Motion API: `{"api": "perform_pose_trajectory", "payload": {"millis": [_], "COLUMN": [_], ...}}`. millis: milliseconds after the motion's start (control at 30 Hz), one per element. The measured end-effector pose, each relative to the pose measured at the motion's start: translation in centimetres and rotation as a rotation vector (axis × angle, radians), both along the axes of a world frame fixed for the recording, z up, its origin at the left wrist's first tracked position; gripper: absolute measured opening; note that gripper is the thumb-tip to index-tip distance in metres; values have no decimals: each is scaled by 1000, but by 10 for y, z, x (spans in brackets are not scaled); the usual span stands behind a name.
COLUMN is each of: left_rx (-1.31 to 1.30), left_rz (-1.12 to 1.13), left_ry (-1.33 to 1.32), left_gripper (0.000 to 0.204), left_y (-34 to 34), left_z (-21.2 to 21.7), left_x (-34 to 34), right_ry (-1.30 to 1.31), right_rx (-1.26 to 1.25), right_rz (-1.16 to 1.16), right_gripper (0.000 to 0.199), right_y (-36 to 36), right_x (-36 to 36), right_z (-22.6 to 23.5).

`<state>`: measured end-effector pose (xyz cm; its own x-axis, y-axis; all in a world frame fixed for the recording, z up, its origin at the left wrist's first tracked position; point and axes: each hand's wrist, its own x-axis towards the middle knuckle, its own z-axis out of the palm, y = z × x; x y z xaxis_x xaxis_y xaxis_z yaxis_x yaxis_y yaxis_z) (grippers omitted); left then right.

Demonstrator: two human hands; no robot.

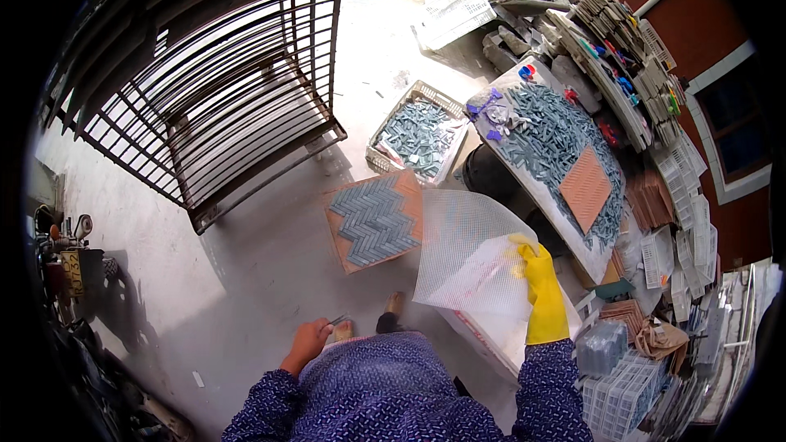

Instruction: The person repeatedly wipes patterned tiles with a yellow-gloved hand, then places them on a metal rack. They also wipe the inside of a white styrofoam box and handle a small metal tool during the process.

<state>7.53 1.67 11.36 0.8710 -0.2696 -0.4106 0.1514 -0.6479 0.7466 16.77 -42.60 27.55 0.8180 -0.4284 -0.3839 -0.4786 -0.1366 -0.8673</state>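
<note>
Grey concrete floor, metal rack, red brick wall, daylight

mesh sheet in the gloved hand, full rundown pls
The mesh sheet is white, thin and see-through, with a fine grid, seemingly fibre netting. The right hand, in a yellow rubber glove, pinches its right edge and holds it up, slightly curled. Its upper left corner overlaps the tile board in the picture; contact is unclear.

Yellow glove, white mesh sheet, blue-grey herringbone tiles on an orange-brown board, dark blue sleeves with tiny white dots.
</note>
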Motion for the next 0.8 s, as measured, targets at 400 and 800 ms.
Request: {"api": "perform_pose_trajectory", "payload": {"millis": [400,800], "left_rx": [43,-108], "left_rz": [447,484], "left_ry": [387,695], "left_gripper": [24,28], "left_y": [-25,-104], "left_z": [-36,-63], "left_x": [-32,-20], "right_ry": [228,425], "right_rx": [447,588], "right_rz": [397,427], "right_gripper": [25,27], "right_y": [66,70], "right_x": [164,211], "right_z": [-231,-319]}}
